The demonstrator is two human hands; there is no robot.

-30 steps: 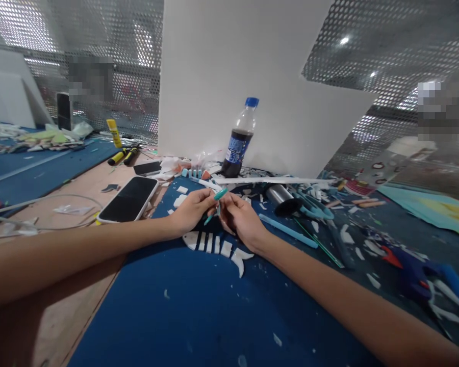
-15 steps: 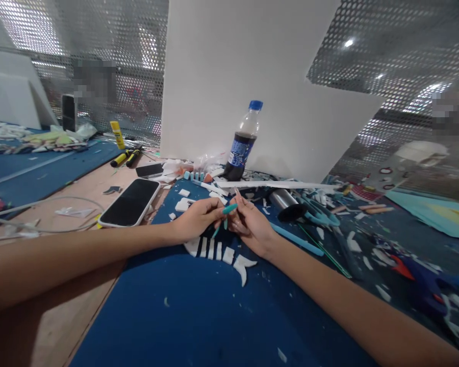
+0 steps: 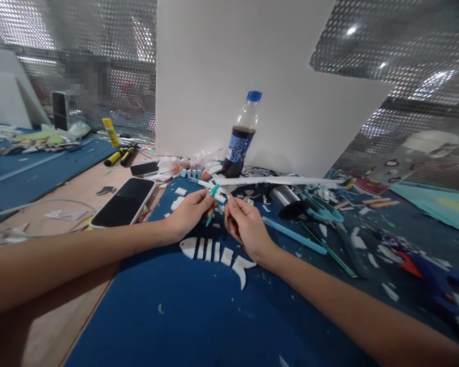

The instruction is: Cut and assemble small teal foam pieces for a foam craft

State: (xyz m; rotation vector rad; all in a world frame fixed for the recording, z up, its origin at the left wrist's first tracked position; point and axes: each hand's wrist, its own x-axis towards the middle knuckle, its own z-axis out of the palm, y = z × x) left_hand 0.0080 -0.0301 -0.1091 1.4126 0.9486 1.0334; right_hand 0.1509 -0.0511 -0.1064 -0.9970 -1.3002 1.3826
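My left hand (image 3: 193,213) pinches a thin teal strip (image 3: 213,190), whose lower end shows beneath the fingers. Just to its right, my right hand (image 3: 247,224) is closed, fingertips pressed together; whatever they hold, if anything, I cannot make out. The two hands are a small gap apart. Below them, white foam pieces lie in a row shaped like a fish skeleton: a head (image 3: 188,247) with a small eye hole, several narrow rib pieces (image 3: 208,250) and a forked tail (image 3: 243,271). They rest on a blue mat (image 3: 199,321).
A cola bottle (image 3: 240,140) stands behind the hands before a white board (image 3: 233,56). A phone (image 3: 124,202) lies at left, near a glue stick (image 3: 110,132). On the right are a wire spool (image 3: 288,202), scissors (image 3: 325,209), a blue strip (image 3: 294,235) and a glue gun (image 3: 424,280).
My hands have drawn apart, the left carrying the teal strip up and to the left. The right hand's fingers have curled in more. The fish head is now uncovered.
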